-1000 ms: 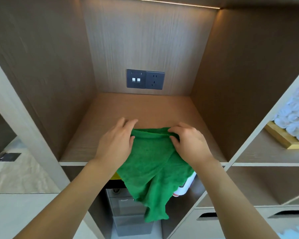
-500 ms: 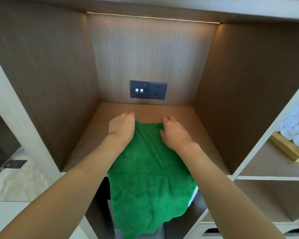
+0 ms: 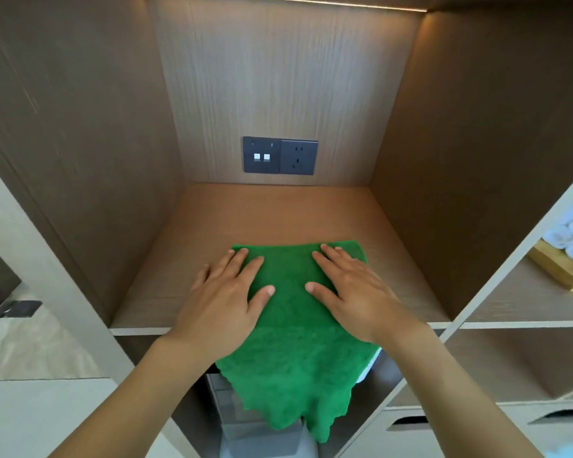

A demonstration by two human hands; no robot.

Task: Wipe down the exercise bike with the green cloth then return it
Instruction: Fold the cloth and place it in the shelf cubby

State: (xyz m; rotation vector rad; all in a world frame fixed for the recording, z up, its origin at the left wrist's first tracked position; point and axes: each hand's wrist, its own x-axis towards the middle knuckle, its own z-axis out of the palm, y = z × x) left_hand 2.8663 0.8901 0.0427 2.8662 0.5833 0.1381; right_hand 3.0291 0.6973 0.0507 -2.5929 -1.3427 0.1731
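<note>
Both hands, left hand (image 3: 224, 297) and right hand (image 3: 353, 292), press flat on the green cloth (image 3: 291, 345) laid on the shelf (image 3: 166, 282), so returning it looks nearly done; its overhang below the wrists needs tucking in.

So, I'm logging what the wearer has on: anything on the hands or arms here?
Nothing visible: the left hand and right hand are bare, without gloves, rings or watch, and both forearms show no sleeves as far as the frame reaches.

Left hand (image 3: 227, 299): lying flat, palm down, fingers straight and spread, thumb pointing inward | Right hand (image 3: 351, 297): lying flat, palm down, fingers straight, thumb pointing inward | Forearms: both bare, reaching forward from the lower frame, converging slightly toward the hands
</note>
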